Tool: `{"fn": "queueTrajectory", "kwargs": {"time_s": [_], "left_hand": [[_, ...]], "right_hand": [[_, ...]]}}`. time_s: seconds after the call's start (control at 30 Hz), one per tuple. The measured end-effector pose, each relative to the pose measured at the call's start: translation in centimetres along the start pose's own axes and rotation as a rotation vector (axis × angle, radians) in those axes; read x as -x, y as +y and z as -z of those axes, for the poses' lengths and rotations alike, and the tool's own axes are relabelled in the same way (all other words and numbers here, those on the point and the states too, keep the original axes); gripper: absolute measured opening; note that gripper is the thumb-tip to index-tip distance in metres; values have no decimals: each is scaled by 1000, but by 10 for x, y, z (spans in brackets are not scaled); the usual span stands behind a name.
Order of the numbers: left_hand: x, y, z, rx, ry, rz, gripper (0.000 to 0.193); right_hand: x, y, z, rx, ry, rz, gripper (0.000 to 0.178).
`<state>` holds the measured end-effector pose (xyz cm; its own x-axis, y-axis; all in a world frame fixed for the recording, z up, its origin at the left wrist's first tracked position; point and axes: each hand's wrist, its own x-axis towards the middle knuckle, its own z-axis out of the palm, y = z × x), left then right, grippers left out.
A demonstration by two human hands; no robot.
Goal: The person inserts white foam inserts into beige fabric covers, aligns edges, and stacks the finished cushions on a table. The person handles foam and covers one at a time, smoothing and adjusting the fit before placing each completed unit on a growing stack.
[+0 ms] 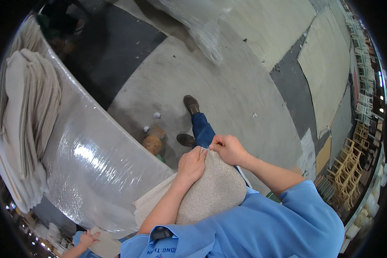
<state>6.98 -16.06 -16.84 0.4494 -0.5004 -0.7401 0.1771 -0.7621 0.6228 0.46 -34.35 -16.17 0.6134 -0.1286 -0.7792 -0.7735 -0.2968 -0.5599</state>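
A beige piece of fabric [219, 185] hangs against my body, its far edge pinched by both hands. My left hand [192, 164] is closed on that edge, thumb and fingers pressed together. Just to its right, almost touching it, my right hand [228, 148] is closed on the same edge. One part of the fabric reaches left under my left forearm onto the table. Whether something small lies between the fingertips cannot be made out.
A table wrapped in shiny clear plastic [90, 150] stands at my left, with stacked beige fabric pieces [30, 103] on it. A co-worker's hand [89, 238] holds a beige piece at lower left. A brown roll [153, 142] is on the floor. Wooden chair frames [347, 165] line the right.
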Motion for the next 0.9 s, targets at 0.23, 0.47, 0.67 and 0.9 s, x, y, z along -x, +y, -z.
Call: {"fn": "queueTrajectory", "kwargs": {"time_s": [0.23, 0.47, 0.67, 0.9], "left_hand": [[-14, -5, -7, 48, -70, 55, 39], [-24, -14, -10, 82, -154, 143, 38], [-29, -29, -10, 351, -210, 259, 37], [-17, -23, 6, 476, -294, 327, 45]], "right_hand": [[-16, 44, -15, -668, -138, -370, 21], [-24, 75, -33, -1093, -328, -536, 18], [-31, 82, -51, -1318, -444, -645, 13], [-25, 68, -48, -1341, -429, -603, 13]]}}
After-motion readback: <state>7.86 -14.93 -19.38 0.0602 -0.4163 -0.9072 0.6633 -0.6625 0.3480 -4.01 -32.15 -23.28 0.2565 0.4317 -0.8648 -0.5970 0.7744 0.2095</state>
